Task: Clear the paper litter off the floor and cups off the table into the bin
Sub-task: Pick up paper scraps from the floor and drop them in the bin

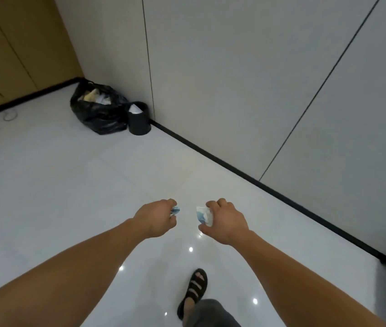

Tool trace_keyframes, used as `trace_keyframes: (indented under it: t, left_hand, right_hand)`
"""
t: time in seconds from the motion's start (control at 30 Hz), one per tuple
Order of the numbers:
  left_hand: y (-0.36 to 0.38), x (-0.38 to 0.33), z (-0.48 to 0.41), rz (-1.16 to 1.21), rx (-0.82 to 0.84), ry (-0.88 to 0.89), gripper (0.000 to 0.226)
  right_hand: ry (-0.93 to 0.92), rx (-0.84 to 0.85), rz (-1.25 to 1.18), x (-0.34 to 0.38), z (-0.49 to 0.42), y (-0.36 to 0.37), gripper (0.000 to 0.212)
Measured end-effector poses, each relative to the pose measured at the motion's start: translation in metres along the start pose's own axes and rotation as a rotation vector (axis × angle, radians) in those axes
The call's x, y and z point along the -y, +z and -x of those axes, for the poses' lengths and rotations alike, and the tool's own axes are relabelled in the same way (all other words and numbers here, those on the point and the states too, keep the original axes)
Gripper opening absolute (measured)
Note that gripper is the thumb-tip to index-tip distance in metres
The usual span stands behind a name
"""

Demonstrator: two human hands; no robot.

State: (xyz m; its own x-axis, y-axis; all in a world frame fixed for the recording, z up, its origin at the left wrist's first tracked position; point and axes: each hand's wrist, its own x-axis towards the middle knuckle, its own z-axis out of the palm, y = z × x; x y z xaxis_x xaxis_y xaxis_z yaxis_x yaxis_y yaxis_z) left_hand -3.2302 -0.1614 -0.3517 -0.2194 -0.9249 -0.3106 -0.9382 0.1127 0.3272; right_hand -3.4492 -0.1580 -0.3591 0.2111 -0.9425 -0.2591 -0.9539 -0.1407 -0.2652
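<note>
In the head view, the left hand [157,218] had its fingers curled round a small scrap [175,211], white and blue. The right hand [225,220], at its three o'clock and apart from it, gripped a larger scrap [202,217] of the same colours; whether these were cups or paper could not be told. The black bin [139,120] stood on the floor [69,185] in the corner, well away at eleven o'clock from the hands, with white paper in its mouth and a stuffed black bag [97,113] against it at nine o'clock.
</note>
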Motion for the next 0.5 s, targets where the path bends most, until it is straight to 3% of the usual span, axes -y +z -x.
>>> trace_keyframes:
  t: [0.5]
  left_hand:
    - [-0.137,0.147,-0.168,0.113,-0.119,-0.368,0.037]
  right_hand:
    - [-0.327,0.087,0.103,0.104,-0.328,-0.079,0.070]
